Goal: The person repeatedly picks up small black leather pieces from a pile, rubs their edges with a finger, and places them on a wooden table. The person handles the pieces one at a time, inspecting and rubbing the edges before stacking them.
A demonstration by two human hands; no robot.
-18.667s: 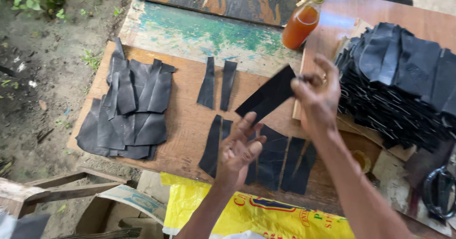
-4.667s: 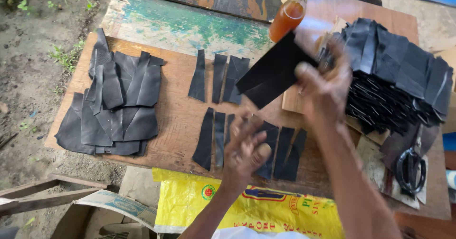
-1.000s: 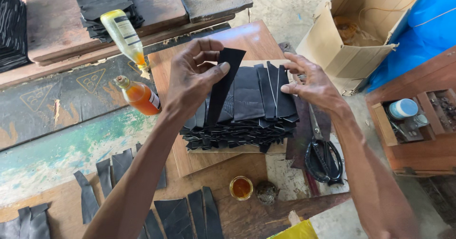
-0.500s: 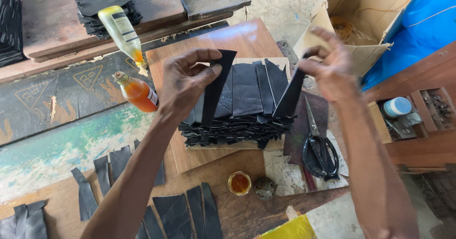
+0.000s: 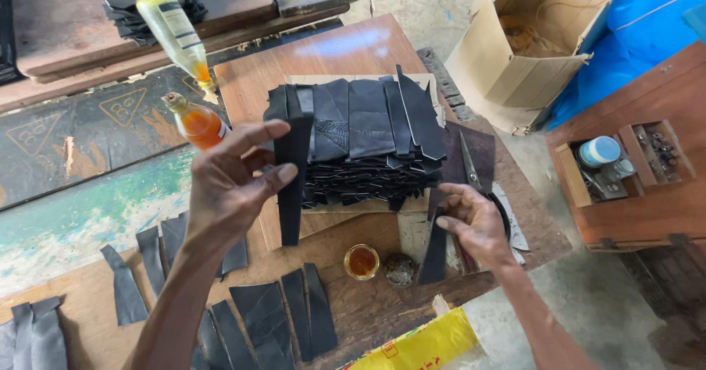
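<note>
Two black leather strips are held: left hand (image 5: 235, 186) fingers pinching one (image 5: 292, 186), right hand (image 5: 474, 219) fingers pinching another (image 5: 434, 256).

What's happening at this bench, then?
A person is handling cut black leather pieces. The left hand holds one long black strip upright in front of a tall stack of similar pieces on a wooden board. The right hand grips a second dark strip low beside the stack, next to scissors. More pieces lie spread on the bench, near a small jar of amber liquid and two bottles.
</note>
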